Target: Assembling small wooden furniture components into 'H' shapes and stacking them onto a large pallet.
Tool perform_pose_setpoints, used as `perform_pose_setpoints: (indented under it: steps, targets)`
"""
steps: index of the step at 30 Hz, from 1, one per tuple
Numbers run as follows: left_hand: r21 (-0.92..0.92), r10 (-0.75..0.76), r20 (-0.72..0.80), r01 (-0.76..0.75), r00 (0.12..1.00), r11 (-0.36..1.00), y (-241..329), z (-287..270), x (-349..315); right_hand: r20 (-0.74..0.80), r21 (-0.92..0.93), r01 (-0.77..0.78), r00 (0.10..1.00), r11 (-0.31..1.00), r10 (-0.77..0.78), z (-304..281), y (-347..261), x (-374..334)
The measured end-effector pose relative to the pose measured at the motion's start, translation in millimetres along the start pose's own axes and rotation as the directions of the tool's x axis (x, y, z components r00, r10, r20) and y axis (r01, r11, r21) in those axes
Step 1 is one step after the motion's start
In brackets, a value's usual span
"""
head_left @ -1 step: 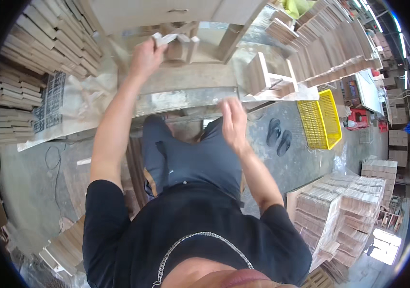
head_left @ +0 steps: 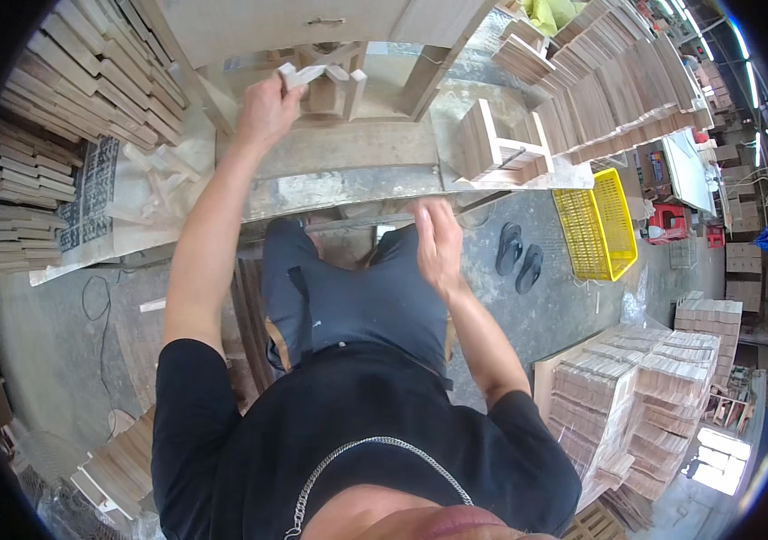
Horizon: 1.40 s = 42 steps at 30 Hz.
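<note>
Basket (head_left: 578,236) sits near sandals (head_left: 509,248), left hand (head_left: 267,110) holding wood (head_left: 292,79).

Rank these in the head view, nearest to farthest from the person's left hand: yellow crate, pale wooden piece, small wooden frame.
1. Pale wooden piece: in the left hand.
2. Small wooden frame: rightward, on the bench.
3. Yellow crate: farthest right.

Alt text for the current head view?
A person's left hand grips a pale wooden piece over a workbench; the right hand, apparently empty, is near the bench's front edge. Stacked wood stands at both sides, a yellow crate at right.
</note>
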<state>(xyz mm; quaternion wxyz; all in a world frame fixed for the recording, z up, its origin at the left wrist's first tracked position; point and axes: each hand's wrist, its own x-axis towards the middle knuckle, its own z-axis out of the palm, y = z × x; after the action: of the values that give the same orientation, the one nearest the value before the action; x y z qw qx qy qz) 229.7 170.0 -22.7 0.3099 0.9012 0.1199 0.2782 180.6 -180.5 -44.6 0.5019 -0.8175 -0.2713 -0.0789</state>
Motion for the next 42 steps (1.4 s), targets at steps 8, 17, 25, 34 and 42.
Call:
perform_pose_setpoints:
  steps: [8,17,25,34,42]
  targets:
    - [-0.025,-0.017,0.068,0.019,0.998,1.0,15.1,9.5,5.5,-0.014,-0.07,-0.319,0.948,0.945,0.319,-68.7,45.3,-63.2]
    - [-0.024,-0.083,0.014,0.084,0.996,0.996,17.5,5.0,4.7,0.139,0.052,-0.114,0.985,0.992,0.105,-59.4,3.0,-36.6]
    - [-0.135,-0.044,0.05,0.05,0.998,0.99,37.1,-27.3,-57.8,0.231,-0.051,-0.065,0.97,0.997,0.075,-75.5,-17.4,-40.0]
    - [-0.675,-0.204,0.483,0.511,0.851,0.533,72.8,-146.3,-172.9,0.518,-0.149,0.78,0.585,0.608,-0.623,-20.0,-64.3,73.5]
    - [-0.792,-0.587,0.065,0.399,0.807,0.461,-3.6,-223.8,-235.2,0.37,0.371,0.501,0.693,0.782,-0.619,116.9,-164.4,114.3]
